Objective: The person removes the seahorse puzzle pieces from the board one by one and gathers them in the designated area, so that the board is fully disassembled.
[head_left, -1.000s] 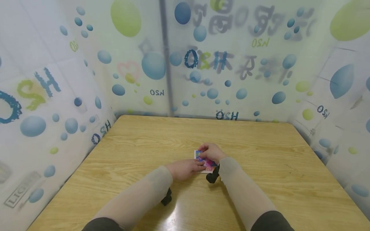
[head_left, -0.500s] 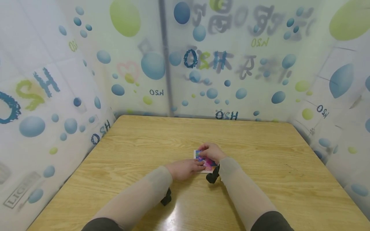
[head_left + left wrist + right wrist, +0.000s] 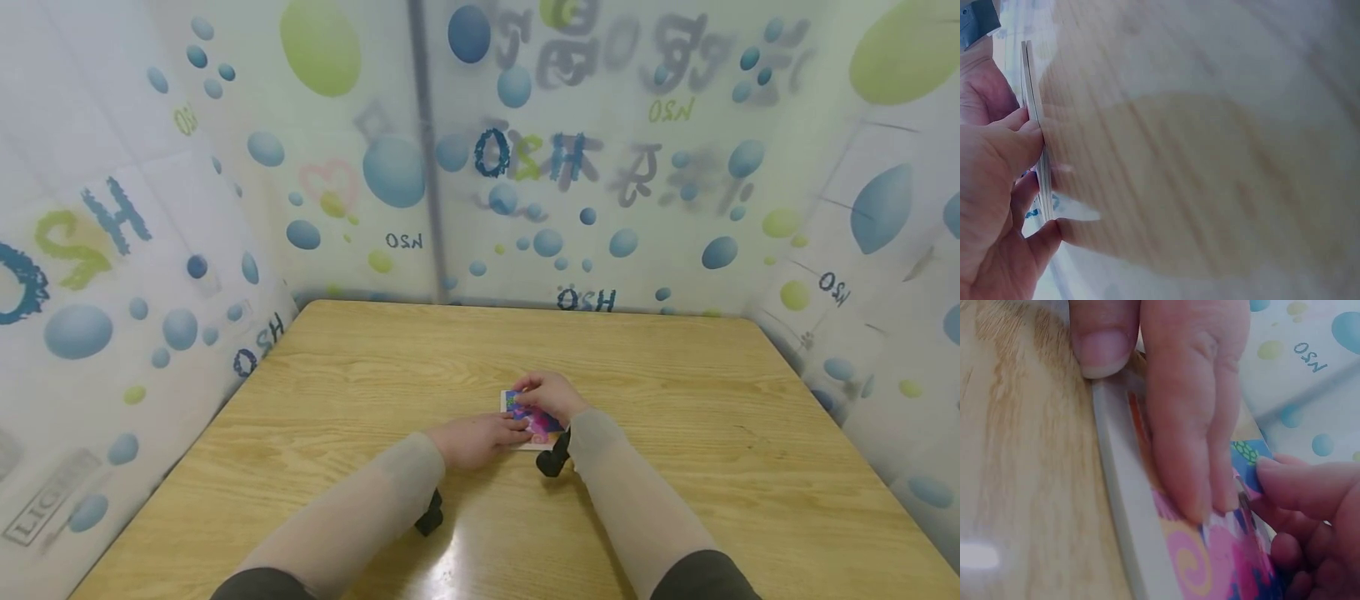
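A jigsaw puzzle (image 3: 542,435) with a white rim and a bright pink and blue picture lies on the table. My left hand (image 3: 474,440) rests on its near left part. In the right wrist view, straight left fingers (image 3: 1182,450) press on the picture and the left thumb (image 3: 1104,350) touches the white rim. With thumb and fingers, my right hand (image 3: 550,396) pinches a blue puzzle piece (image 3: 1246,452) bearing a green turtle-shell pattern at the far left corner. A seam shows beside that piece. The left wrist view gives the puzzle edge-on (image 3: 1030,81), with thin layers slightly apart.
The wooden table (image 3: 360,367) extends around both hands. Pale walls (image 3: 645,208) with printed bubbles and lettering stand behind it and on both sides. Black wrist mounts (image 3: 553,460) hang beneath both wrists, close to the tabletop.
The head view has shifted very slightly. Both hands and the puzzle stay in nearly the same place.
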Tool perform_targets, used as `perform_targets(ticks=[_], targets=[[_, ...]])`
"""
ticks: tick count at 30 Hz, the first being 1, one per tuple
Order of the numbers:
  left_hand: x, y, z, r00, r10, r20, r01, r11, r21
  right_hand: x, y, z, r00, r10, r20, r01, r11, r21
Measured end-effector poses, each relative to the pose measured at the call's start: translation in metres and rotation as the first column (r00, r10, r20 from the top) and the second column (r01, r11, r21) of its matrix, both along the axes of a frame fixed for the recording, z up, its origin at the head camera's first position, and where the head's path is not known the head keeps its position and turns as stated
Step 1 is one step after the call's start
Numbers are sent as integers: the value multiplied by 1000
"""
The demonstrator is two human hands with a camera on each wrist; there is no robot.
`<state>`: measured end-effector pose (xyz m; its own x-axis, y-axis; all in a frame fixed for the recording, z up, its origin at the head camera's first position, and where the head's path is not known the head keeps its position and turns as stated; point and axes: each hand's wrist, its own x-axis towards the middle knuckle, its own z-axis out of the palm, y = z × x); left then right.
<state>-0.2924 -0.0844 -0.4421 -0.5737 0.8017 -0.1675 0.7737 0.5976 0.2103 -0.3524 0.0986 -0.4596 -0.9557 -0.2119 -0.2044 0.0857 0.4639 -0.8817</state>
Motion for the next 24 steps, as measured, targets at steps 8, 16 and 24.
perform_targets(ticks=[8,16,24], targets=[[-1,0,-1,1000,-7,1,7,1000,-3,-1,1,-2,1000,15,-4,-15,1000,-1],[0,0,0,1000,-9,-11,9,1000,-9,-1,2,-3,1000,-10,16,11,998,-65],[2,1,2,1000,-4,-5,4,1000,-8,3,4,1,999,-8,52,16,989,-146]])
